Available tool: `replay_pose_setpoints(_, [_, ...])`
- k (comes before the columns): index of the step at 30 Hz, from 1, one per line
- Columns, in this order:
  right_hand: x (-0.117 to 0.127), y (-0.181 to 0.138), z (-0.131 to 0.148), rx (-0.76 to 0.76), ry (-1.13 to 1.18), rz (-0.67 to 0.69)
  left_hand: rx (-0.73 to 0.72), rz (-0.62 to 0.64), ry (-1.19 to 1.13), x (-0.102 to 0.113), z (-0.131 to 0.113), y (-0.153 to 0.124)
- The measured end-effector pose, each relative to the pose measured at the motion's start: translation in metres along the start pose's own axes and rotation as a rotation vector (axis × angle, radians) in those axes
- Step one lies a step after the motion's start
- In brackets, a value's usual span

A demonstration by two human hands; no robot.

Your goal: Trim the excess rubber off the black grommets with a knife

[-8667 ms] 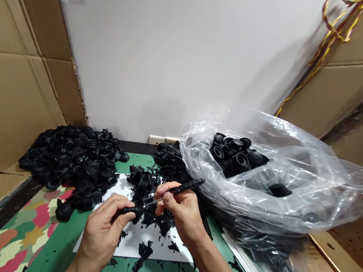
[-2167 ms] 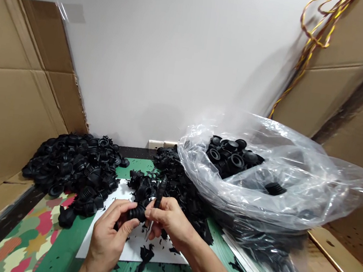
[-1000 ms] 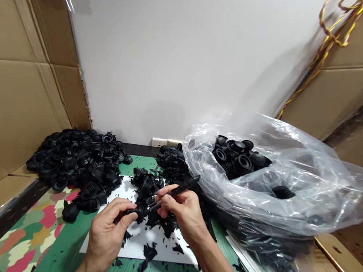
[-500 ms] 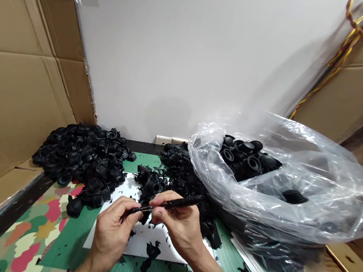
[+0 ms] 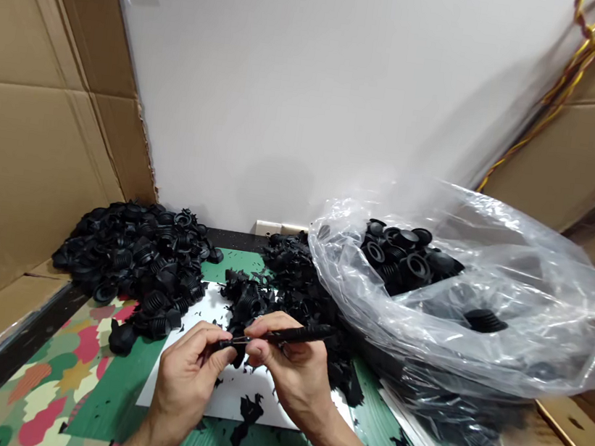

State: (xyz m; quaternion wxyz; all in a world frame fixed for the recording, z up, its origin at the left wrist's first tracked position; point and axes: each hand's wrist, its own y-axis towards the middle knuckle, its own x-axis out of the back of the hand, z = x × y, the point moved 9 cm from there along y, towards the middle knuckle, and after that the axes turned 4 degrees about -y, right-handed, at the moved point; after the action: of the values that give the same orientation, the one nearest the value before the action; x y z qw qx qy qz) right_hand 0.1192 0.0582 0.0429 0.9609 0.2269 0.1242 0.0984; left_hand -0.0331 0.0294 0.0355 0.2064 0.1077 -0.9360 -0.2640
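My left hand (image 5: pixel 185 373) is closed, pinching a small black rubber part (image 5: pixel 224 344) between thumb and fingers; most of it is hidden. In my right hand (image 5: pixel 295 373) lies a black pen-shaped tool (image 5: pixel 305 333) with a thin metal tip, gripped like a pencil. Its tip points left and meets the part at my left fingertips. Both hands are above a white sheet (image 5: pixel 161 381) strewn with black scraps. A torn black scrap (image 5: pixel 248 418) lies at the sheet's front edge, and ragged black pieces (image 5: pixel 248 301) are heaped just behind my hands.
At the left is a pile of ribbed black rubber parts (image 5: pixel 145 254). Black scraps (image 5: pixel 304 275) are heaped at centre right, beside a clear plastic bag (image 5: pixel 520 362) holding more black parts (image 5: pixel 403 255). Cardboard (image 5: pixel 28 144) stands at the left; twisted wires (image 5: pixel 554 103) hang at upper right.
Both hands stay in nearly the same place, with the tool's tip still at the part. The view has shifted very slightly.
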Motion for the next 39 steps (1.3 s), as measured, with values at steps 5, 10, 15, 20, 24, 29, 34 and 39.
replay_pose_setpoints(5, [-0.002, -0.001, -0.001, 0.004, 0.007, 0.017, -0.025, 0.005, 0.002, 0.0, -0.003, 0.001])
replay_pose_setpoints(10, [-0.001, 0.0, 0.0, 0.039, -0.056, 0.037, -0.015, 0.021, 0.029, -0.001, 0.001, -0.001])
replay_pose_setpoints(15, [-0.005, -0.002, 0.007, 0.114, -0.22, 0.062, -0.004, 0.056, 0.029, -0.003, 0.003, -0.002])
replay_pose_setpoints(20, [-0.014, -0.009, 0.032, 0.33, -0.452, 0.057, -0.039, 0.064, -0.002, -0.007, -0.008, -0.001])
replay_pose_setpoints(24, [0.003, -0.003, 0.028, 0.268, -0.398, -0.06, -0.065, 0.055, -0.015, -0.006, -0.013, 0.0])
replay_pose_setpoints(29, [0.013, 0.006, -0.01, -0.082, 0.007, -0.052, -0.056, 0.019, -0.008, -0.001, -0.011, -0.001])
replay_pose_setpoints(34, [0.006, 0.003, -0.018, -0.167, 0.116, -0.006, -0.03, 0.017, -0.001, 0.0, -0.006, -0.001])
replay_pose_setpoints(39, [0.001, 0.002, -0.012, -0.164, 0.056, 0.009, -0.042, 0.021, -0.003, -0.001, -0.008, -0.001])
